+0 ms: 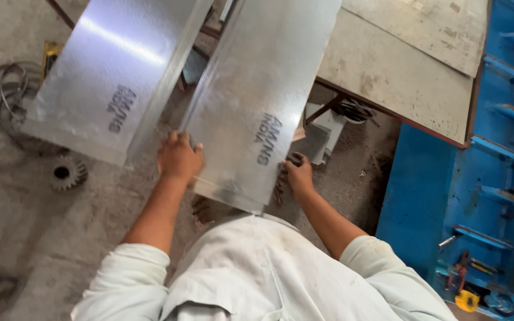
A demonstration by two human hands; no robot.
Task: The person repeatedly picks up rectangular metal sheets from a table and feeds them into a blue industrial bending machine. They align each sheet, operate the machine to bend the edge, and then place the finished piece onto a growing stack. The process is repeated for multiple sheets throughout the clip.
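1. The galvanised metal sheet [263, 101] is long and narrow; its long axis runs from the person's waist up and slightly right, far end towards the tabletop [400, 77].
2. The left hand [179, 157] grips the near left edge, fingers curled narrowly over it.
3. The right hand [298, 175] clasps the near right edge, fingers wrapped under the sheet.
4. A second metal sheet [114, 71] lies just to the left, roughly parallel.
5. A gear wheel [66, 172] and coiled cable [1, 95] lie on the concrete floor [43, 238] at left.
6. A blue machine [483, 196] stands close on the right, beside the tabletop.
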